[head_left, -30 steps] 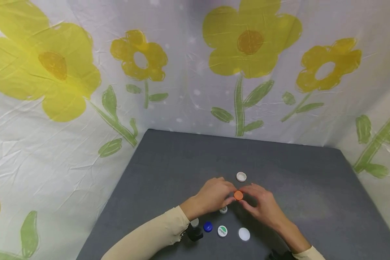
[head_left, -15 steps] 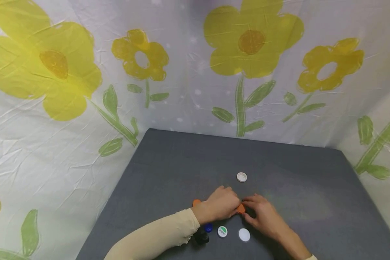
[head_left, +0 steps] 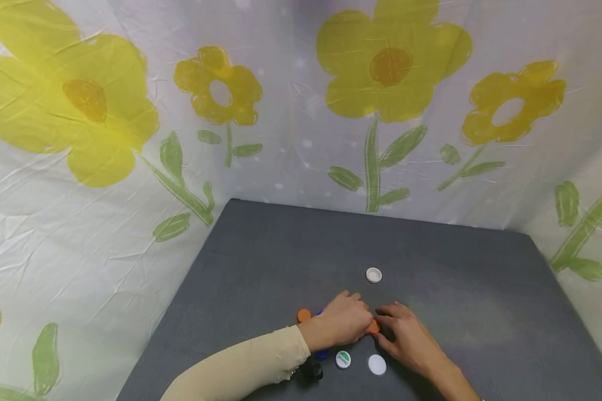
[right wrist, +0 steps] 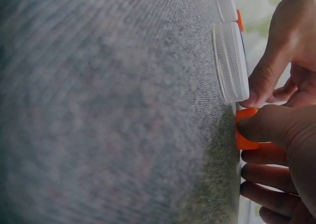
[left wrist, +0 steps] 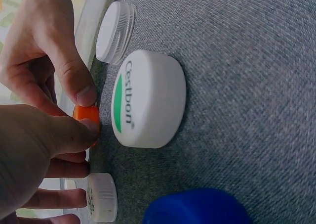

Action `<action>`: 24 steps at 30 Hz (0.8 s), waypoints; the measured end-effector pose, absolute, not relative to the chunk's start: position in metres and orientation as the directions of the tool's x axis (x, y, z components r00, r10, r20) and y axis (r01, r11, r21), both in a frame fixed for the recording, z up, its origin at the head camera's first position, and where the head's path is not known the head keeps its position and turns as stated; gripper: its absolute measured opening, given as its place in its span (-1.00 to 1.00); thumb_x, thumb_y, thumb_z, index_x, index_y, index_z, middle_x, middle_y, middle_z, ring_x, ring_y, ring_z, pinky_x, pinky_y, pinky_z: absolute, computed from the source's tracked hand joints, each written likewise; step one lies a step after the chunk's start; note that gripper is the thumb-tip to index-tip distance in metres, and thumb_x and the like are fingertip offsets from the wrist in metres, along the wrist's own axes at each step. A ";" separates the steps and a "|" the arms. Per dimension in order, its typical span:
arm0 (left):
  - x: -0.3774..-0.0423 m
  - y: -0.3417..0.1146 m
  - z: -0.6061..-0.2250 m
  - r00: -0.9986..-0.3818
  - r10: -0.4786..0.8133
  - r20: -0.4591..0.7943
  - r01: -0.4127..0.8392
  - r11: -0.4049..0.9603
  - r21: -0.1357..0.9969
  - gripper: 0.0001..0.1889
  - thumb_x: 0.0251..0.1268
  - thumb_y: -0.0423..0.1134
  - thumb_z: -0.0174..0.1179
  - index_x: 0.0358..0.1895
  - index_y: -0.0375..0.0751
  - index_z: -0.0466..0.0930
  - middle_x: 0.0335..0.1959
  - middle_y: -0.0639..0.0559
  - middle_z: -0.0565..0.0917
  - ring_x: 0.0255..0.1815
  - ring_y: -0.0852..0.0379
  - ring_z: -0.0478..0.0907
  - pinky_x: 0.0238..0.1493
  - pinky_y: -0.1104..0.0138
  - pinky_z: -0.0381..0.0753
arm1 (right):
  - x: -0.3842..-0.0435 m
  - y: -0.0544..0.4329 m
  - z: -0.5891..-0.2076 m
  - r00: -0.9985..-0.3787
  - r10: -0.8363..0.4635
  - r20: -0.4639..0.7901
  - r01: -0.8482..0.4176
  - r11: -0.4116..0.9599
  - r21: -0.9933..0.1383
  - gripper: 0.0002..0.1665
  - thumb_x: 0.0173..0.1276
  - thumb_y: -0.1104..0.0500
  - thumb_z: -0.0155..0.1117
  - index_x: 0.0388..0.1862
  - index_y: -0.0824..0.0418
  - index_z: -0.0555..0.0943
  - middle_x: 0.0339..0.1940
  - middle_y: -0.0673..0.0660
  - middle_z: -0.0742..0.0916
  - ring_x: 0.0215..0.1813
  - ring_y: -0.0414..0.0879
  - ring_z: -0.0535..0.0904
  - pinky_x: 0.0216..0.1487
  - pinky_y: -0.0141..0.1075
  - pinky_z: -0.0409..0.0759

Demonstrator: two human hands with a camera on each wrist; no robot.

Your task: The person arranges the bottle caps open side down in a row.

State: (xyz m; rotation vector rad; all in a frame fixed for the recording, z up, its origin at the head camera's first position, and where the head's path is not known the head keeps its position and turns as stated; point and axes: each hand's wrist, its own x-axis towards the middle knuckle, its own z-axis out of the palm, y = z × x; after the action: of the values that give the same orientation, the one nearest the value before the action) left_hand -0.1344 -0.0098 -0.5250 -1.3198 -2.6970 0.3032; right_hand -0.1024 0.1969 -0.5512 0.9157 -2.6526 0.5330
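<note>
An orange bottle cap sits between my two hands, low at the table surface. My left hand pinches it from the left, the thumb on its near side in the left wrist view. From the right, the thumb and index finger of my right hand hold the same cap; the right wrist view shows that thumb across the orange cap's side. A white cap with green print and "C'estbon" lettering stands just nearer to me, beside a plain white cap.
An upturned white cap lies beyond the hands. Another orange cap is left of my left wrist. A blue cap is partly covered by the left forearm, and a small white cap lies under the left fingers. Everything rests on a dark grey table.
Both hands have come down and nearer to me with the orange cap, most of it in the first half second. The left forearm has shifted right, uncovering the other orange cap.
</note>
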 end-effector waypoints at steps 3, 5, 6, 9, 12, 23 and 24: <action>-0.135 -0.011 -0.525 -0.615 0.788 0.014 0.768 0.603 -0.215 -0.86 0.47 0.16 0.40 -0.16 0.29 0.84 -0.15 0.30 0.83 -0.12 0.18 0.67 -0.10 0.27 0.66 | -0.103 0.197 -0.550 -0.765 -0.528 0.369 -0.629 0.735 -0.253 -0.56 0.09 0.19 0.76 -0.03 0.24 0.86 0.04 0.15 0.84 0.14 0.13 0.79 0.39 0.14 0.64; -0.136 -0.012 -0.524 -0.622 0.783 0.010 0.766 0.612 -0.195 -0.84 0.43 0.16 0.44 -0.15 0.26 0.84 -0.14 0.30 0.82 -0.11 0.18 0.68 -0.08 0.26 0.67 | -0.104 0.198 -0.549 -0.766 -0.528 0.367 -0.629 0.733 -0.257 -0.56 0.10 0.17 0.76 -0.03 0.24 0.85 0.03 0.14 0.84 0.12 0.11 0.79 0.38 0.14 0.65; -0.137 -0.012 -0.523 -0.625 0.781 0.011 0.766 0.615 -0.187 -0.83 0.42 0.17 0.45 -0.15 0.25 0.84 -0.14 0.29 0.82 -0.11 0.17 0.68 -0.08 0.25 0.67 | -0.104 0.198 -0.547 -0.766 -0.529 0.366 -0.630 0.731 -0.263 -0.57 0.10 0.18 0.75 -0.03 0.25 0.85 0.03 0.14 0.84 0.12 0.11 0.79 0.38 0.14 0.65; -0.140 -0.015 -0.520 -0.635 0.772 0.022 0.759 0.629 -0.167 -0.81 0.37 0.19 0.48 -0.18 0.24 0.82 -0.16 0.29 0.82 -0.12 0.18 0.69 -0.09 0.25 0.68 | -0.107 0.201 -0.542 -0.776 -0.525 0.350 -0.623 0.725 -0.295 -0.58 0.16 0.17 0.73 -0.02 0.27 0.83 0.06 0.17 0.84 0.14 0.14 0.79 0.37 0.16 0.65; -0.145 -0.017 -0.517 -0.638 0.770 0.032 0.756 0.633 -0.167 -0.77 0.37 0.22 0.47 -0.20 0.21 0.82 -0.19 0.26 0.81 -0.13 0.18 0.71 -0.12 0.25 0.70 | -0.110 0.203 -0.537 -0.799 -0.510 0.319 -0.598 0.732 -0.327 -0.55 0.24 0.16 0.69 0.05 0.32 0.81 0.11 0.22 0.83 0.21 0.23 0.78 0.37 0.20 0.63; -0.170 -0.022 -0.508 -0.665 0.740 0.104 0.730 0.673 -0.123 -0.69 0.41 0.26 0.44 -0.29 0.15 0.76 -0.20 0.25 0.80 -0.20 0.16 0.73 -0.24 0.24 0.69 | -0.135 0.209 -0.526 -0.774 -0.499 0.389 -0.615 0.736 -0.281 -0.50 0.20 0.20 0.69 0.08 0.40 0.79 0.06 0.27 0.85 0.17 0.27 0.78 0.37 0.24 0.63; -0.173 -0.022 -0.508 -0.671 0.734 0.106 0.725 0.680 -0.112 -0.70 0.41 0.25 0.43 -0.28 0.15 0.77 -0.20 0.24 0.80 -0.20 0.15 0.73 -0.24 0.23 0.69 | -0.137 0.209 -0.525 -0.774 -0.496 0.393 -0.613 0.741 -0.273 -0.51 0.21 0.20 0.69 0.08 0.39 0.79 0.06 0.27 0.85 0.17 0.27 0.78 0.36 0.23 0.63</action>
State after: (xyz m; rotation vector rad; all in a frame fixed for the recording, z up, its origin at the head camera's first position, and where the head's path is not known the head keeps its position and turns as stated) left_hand -0.1726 -0.0224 -0.5077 -1.1998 -2.7466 0.0907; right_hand -0.1370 0.2086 -0.5252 0.8650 -2.6477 0.5660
